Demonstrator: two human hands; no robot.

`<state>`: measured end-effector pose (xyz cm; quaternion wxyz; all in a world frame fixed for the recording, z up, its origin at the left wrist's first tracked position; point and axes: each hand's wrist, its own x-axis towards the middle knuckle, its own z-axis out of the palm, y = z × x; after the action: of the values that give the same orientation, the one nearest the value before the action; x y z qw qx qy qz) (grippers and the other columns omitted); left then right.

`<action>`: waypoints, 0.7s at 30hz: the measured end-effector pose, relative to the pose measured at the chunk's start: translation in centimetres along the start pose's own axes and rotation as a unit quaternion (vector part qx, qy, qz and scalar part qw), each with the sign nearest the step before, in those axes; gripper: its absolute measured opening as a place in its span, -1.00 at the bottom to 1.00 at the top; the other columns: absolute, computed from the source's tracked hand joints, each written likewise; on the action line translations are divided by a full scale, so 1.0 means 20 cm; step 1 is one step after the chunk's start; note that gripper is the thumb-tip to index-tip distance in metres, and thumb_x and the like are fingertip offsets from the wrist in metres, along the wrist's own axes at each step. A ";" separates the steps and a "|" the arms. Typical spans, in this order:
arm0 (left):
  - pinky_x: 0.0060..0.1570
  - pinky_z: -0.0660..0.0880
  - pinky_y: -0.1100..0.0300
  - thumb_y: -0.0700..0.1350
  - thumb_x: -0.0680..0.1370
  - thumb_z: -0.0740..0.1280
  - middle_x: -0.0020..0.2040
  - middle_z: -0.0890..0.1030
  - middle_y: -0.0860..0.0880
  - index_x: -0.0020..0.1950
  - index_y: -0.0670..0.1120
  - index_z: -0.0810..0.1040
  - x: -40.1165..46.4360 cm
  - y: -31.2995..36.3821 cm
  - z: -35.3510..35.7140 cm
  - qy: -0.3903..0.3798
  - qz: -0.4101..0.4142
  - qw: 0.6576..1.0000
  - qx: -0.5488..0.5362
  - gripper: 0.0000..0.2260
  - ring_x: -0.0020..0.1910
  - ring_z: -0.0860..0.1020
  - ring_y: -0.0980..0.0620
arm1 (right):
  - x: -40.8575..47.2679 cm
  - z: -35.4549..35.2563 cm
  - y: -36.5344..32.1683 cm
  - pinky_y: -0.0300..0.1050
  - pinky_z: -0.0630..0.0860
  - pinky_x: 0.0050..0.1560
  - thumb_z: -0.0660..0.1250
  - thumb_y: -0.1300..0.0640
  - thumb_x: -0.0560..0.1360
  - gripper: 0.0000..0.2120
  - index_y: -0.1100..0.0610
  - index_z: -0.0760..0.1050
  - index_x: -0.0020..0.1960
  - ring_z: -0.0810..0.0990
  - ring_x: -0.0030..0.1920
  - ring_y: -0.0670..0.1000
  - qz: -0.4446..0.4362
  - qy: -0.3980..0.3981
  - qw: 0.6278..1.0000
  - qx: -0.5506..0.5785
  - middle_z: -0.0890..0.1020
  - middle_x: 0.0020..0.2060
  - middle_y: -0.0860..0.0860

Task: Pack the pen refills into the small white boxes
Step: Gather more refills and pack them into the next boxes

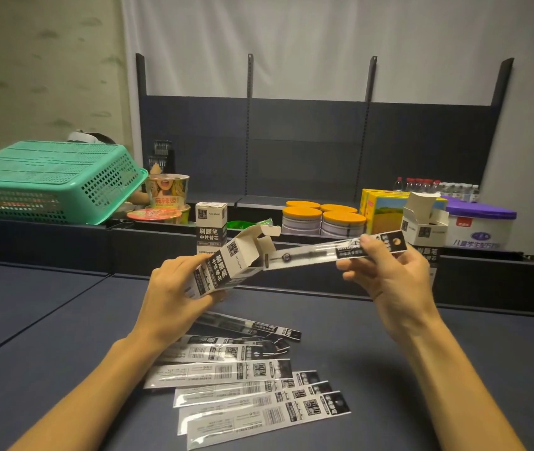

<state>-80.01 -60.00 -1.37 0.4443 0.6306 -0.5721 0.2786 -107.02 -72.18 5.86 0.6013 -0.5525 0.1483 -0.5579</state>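
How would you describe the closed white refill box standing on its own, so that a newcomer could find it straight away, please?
Start at the upturned green basket on the left of the dark ledge. Just right of it come the noodle cups, then the closed box, standing upright behind the left hand. Its top flaps are shut, unlike the held box and the open box at the right.
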 end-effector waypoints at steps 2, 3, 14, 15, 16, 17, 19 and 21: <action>-0.01 0.34 0.23 0.02 0.31 0.54 0.10 0.60 -0.01 0.26 -0.11 0.52 0.00 0.00 0.00 0.000 0.001 1.000 -0.003 -0.44 0.04 0.44 0.12 | 0.00 0.00 0.00 -0.15 0.60 -0.39 0.31 0.20 0.54 -0.91 0.21 0.44 -0.08 0.69 -0.34 0.08 -0.020 0.005 1.000 -0.002 0.63 -0.33 0.10; -0.01 0.37 0.17 0.05 0.31 0.50 0.10 0.60 -0.02 0.26 -0.10 0.51 0.00 0.00 0.00 -0.001 0.002 1.000 -0.005 -0.44 0.03 0.45 0.11 | 0.00 0.01 0.00 -0.15 0.61 -0.38 0.31 0.20 0.54 -0.92 0.20 0.44 -0.09 0.70 -0.32 0.10 -0.026 0.006 1.000 -0.009 0.64 -0.32 0.10; 0.01 0.34 0.14 0.07 0.31 0.48 0.12 0.60 -0.02 0.28 -0.02 0.48 -0.01 -0.01 0.01 -0.011 0.027 0.999 0.013 -0.43 0.08 0.46 0.06 | -0.05 0.07 0.04 -0.11 0.60 -0.39 0.32 0.27 0.54 -0.90 0.26 0.43 -0.12 0.70 -0.31 0.18 -0.046 -0.022 0.996 -0.073 0.65 -0.33 0.15; 0.02 0.36 0.10 0.06 0.30 0.49 0.13 0.60 -0.02 0.28 -0.01 0.47 -0.01 -0.02 0.01 -0.011 0.029 0.999 0.015 -0.42 0.09 0.47 0.04 | -0.05 0.08 0.05 -0.11 0.60 -0.40 0.32 0.29 0.54 -0.91 0.27 0.43 -0.12 0.70 -0.32 0.18 -0.040 -0.031 0.996 -0.076 0.64 -0.33 0.15; 0.03 0.38 0.07 0.06 0.30 0.50 0.13 0.60 -0.03 0.28 0.00 0.47 -0.01 -0.02 0.01 -0.011 0.033 0.999 0.018 -0.42 0.10 0.48 0.02 | -0.05 0.09 0.05 -0.10 0.60 -0.40 0.32 0.30 0.53 -0.91 0.28 0.43 -0.12 0.69 -0.33 0.17 -0.035 -0.040 0.995 -0.083 0.63 -0.34 0.16; 0.03 0.39 0.05 0.05 0.29 0.51 0.13 0.60 -0.03 0.27 0.00 0.47 -0.01 -0.02 0.02 -0.013 0.037 0.999 0.022 -0.43 0.10 0.49 0.00 | -0.05 0.10 0.06 -0.11 0.60 -0.42 0.32 0.31 0.53 -0.91 0.31 0.43 -0.12 0.68 -0.36 0.16 -0.030 -0.048 0.994 -0.091 0.62 -0.35 0.18; 0.03 0.40 0.05 0.04 0.29 0.52 0.13 0.59 -0.03 0.26 -0.03 0.50 -0.01 -0.02 0.02 -0.016 0.047 0.998 0.029 -0.44 0.10 0.48 0.00 | -0.06 0.11 0.09 -0.11 0.57 -0.47 0.33 0.33 0.53 -0.90 0.34 0.44 -0.12 0.65 -0.42 0.14 -0.016 -0.066 0.991 -0.111 0.59 -0.39 0.24; 0.04 0.37 0.09 0.00 0.28 0.55 0.14 0.59 -0.03 0.25 -0.06 0.53 -0.01 -0.01 0.02 -0.020 0.060 0.997 0.036 -0.43 0.12 0.46 0.02 | -0.07 0.12 0.13 -0.11 0.55 -0.51 0.34 0.34 0.52 -0.90 0.36 0.44 -0.12 0.63 -0.47 0.12 0.011 -0.089 0.986 -0.139 0.58 -0.41 0.23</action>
<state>-79.84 -60.26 -1.74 0.3928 0.6161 -0.6071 0.3125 -104.23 -70.49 3.89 0.5355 -0.6767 0.1756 -0.4739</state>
